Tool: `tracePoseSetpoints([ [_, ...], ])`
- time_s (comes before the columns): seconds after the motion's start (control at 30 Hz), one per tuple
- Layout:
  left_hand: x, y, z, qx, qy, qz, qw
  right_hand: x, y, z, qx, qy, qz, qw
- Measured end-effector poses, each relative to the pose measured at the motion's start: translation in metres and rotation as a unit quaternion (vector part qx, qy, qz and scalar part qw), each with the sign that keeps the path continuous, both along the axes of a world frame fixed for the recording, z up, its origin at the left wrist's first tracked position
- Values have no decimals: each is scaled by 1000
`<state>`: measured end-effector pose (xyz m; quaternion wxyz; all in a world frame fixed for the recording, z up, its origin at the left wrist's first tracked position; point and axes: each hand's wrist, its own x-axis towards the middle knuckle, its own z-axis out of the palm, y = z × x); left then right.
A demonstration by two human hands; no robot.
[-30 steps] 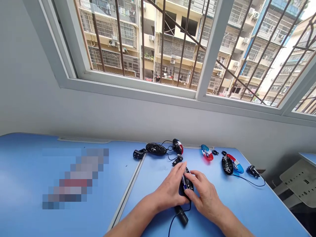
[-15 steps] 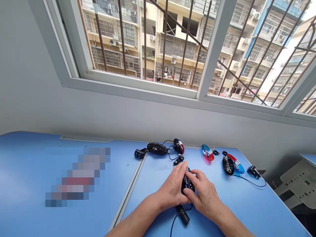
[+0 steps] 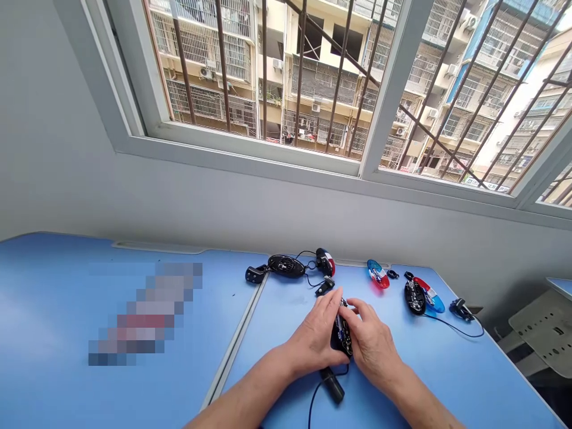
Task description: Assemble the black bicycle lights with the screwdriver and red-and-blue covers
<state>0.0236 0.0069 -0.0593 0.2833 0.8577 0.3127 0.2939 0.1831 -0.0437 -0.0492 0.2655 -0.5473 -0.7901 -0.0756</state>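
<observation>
Between my hands, near the middle of the blue table, is a black oval device (image 3: 343, 332) with its inner parts showing. My left hand (image 3: 316, 333) grips its left side, with fingertips at the top end and thumb at the bottom. My right hand (image 3: 370, 336) is bent over its right side, fingertips on its upper part. What the right fingertips pinch, if anything, is hidden. A black cylindrical piece (image 3: 333, 387) on a thin cable lies just below the device.
Behind my hands lie a closed black oval device (image 3: 286, 266) and a black clip piece (image 3: 255, 274). Toward the right are a blue-and-red oval cover (image 3: 378, 274), an open black shell (image 3: 414, 297) and a cabled clip (image 3: 460, 309). A blurred patch covers something at left.
My right thumb has left the front of the device and dropped out of sight, uncovering more of its inside. The camera view has shifted slightly.
</observation>
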Motion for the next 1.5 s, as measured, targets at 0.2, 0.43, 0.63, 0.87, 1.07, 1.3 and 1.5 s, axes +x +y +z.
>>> tracePoseSetpoints([
  [0.2,1,-1,0,13,-3,-9,1000,-4,5,2,7,21,6,1000],
  [0.43,3,1,-2,15,-13,-16,1000,-6,13,-2,6,100,38,994],
  [0.63,3,0,-2,8,-16,-15,1000,-7,15,-3,8,155,57,986],
  [0.87,4,1,-2,1,-19,-15,1000,-7,16,-4,4,197,65,978],
  [1.07,4,1,-4,-5,-31,-21,999,-7,18,-5,-9,228,68,971],
  [1.3,5,0,-2,-9,-23,-23,999,-9,17,-2,-18,260,66,963],
  [1.5,6,-1,-2,-10,-29,-31,999,-9,17,-3,-32,279,66,957],
])
